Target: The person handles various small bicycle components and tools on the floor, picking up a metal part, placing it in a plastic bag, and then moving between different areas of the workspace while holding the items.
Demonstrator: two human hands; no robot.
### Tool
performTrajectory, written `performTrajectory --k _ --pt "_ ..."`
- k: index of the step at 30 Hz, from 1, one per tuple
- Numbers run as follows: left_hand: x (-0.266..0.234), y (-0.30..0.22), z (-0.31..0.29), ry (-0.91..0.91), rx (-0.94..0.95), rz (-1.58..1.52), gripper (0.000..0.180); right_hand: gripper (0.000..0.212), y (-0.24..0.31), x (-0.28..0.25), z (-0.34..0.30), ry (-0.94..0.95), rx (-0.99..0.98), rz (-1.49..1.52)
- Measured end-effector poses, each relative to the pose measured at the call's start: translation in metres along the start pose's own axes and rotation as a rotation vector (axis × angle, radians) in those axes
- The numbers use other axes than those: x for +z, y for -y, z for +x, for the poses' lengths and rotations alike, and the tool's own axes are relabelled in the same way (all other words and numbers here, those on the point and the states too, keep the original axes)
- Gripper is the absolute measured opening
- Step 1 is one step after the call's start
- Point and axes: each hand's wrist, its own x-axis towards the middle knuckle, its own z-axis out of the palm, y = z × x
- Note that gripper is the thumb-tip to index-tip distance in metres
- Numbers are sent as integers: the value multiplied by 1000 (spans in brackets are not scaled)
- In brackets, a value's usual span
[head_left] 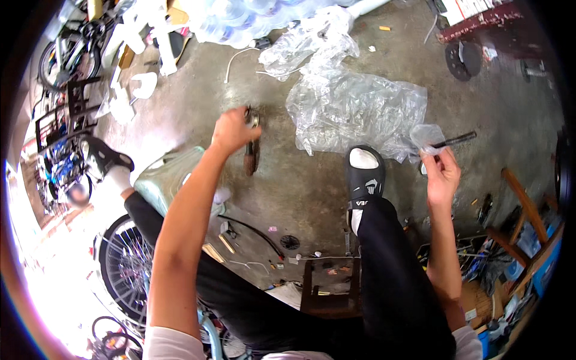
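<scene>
My left hand (233, 130) reaches out over the concrete floor, its fingers closed at the top of a metal hand tool with brown grips (250, 161). The tool's exact kind does not show clearly. On the other side, my right hand (441, 175) pinches a small clear plastic piece (426, 135). A thin black rod (461, 140) sticks out to the right just above those fingertips; whether they grip it too is hard to make out. Close by, a large crumpled clear plastic bag (360, 111) lies on the floor.
My black slipper (366, 174) stands between the hands. A bicycle wheel (125, 255) is at the lower left, and a wooden stool frame (525, 219) at the right. Wrapped bottles (240, 18) lie at the back. Small parts and a black hose (255, 231) litter the near floor.
</scene>
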Motion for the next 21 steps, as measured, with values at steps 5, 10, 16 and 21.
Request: performTrajectory --k 5,10,16,21 --pt "-42 -22 1 -51 -50 -568 64 16 -3 -23 -10 20 19 -63" --pt "7 0 -14 -11 37 -239 67 17 -12 -27 -26 -68 72 39" --pt "80 5 -107 297 -579 -1556 35 17 -36 -50 -23 -55 78 -21" --pt "129 -20 -142 16 -507 -472 48 17 -25 -57 -23 -96 63 34"
